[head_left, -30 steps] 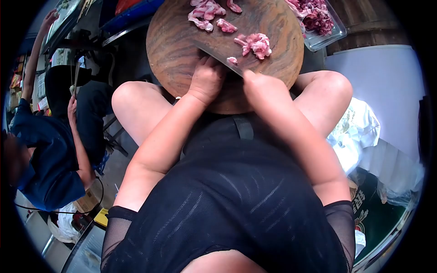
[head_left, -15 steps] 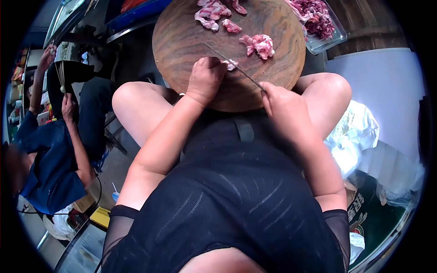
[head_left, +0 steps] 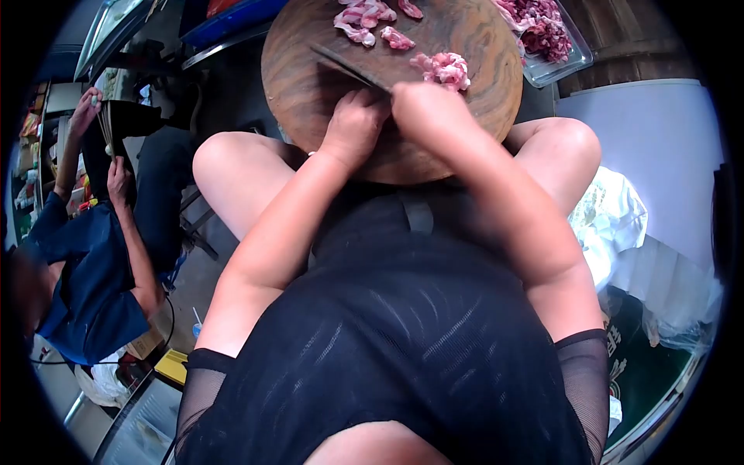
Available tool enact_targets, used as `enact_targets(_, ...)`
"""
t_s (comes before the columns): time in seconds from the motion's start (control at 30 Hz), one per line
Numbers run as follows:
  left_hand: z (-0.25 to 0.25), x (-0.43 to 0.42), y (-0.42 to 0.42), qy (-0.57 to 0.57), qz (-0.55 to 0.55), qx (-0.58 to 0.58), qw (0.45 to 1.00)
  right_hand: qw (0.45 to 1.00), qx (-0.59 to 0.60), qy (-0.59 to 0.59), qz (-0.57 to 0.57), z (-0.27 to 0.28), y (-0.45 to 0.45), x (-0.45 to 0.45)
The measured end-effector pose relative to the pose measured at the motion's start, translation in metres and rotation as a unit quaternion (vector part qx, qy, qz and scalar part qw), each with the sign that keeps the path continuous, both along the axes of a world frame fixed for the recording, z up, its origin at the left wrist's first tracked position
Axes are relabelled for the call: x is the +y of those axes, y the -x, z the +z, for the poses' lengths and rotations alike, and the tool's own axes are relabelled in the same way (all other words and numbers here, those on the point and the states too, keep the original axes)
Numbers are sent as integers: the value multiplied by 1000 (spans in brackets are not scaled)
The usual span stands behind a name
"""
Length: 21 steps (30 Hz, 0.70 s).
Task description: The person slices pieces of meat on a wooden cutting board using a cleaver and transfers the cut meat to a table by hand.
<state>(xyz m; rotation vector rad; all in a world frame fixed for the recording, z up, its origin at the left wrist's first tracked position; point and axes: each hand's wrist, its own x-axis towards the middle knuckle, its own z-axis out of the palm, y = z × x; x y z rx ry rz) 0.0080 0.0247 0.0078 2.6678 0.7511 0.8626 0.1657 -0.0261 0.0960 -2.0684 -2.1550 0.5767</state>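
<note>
My right hand [head_left: 426, 108] is closed around the handle of a knife [head_left: 349, 67], whose thin blade points up and left over the round wooden chopping block [head_left: 310, 101]. Close beside it, my left hand [head_left: 356, 128] rests on the block with curled fingers. The small meat piece at its fingertips half a second ago is hidden now behind the hands. A clump of pink and white meat [head_left: 446, 71] lies just beyond my right hand. Farther up the block are meat strips [head_left: 360, 17] and a smaller piece [head_left: 397, 39].
A clear plastic tray [head_left: 558, 71] of dark red chopped meat [head_left: 546, 39] stands right of the block. A blue container [head_left: 240, 19] is at the upper left. My knees flank the block. At left, another person [head_left: 93, 271] in dark blue holds thin sticks [head_left: 107, 128].
My right hand has moved up and left, bringing the knife over and beyond my left hand. My left hand stays near the same spot. The other person's raised hand has come down slightly.
</note>
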Motion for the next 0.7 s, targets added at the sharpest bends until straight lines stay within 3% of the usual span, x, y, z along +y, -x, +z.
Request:
enact_targets(0.07,4,4,3,137,-17,-43,989,997,22,-48,-58,-1,-12,-1)
enact_targets(0.1,6,3,8,135,-16,-47,990,992,32,-95,-79,-4,-17,-10)
enact_targets(0.17,9,1,20,203,85,-129,967,988,35,-115,-93,4,-25,-30)
enact_targets(0.23,9,1,28,190,89,-131,969,984,45,-128,-112,14,-24,-57)
enact_targets(0.3,14,2,25,23,40,-67,997,988,61,-103,-95,26,-22,-81)
enact_targets(0.57,-18,7,17,73,52,-26,996,999,7,-23,-36,26,-12,-100)
enact_targets(0.63,-1,5,14,175,20,-74,982,999,13,-9,-32,26,-8,-92)
enact_targets(0.67,-3,4,14,176,19,-73,981,1000,9,5,-18,25,-6,-83)
enact_targets(0.7,-5,2,15,96,36,-58,993,1000,5,19,-5,23,-2,-72)
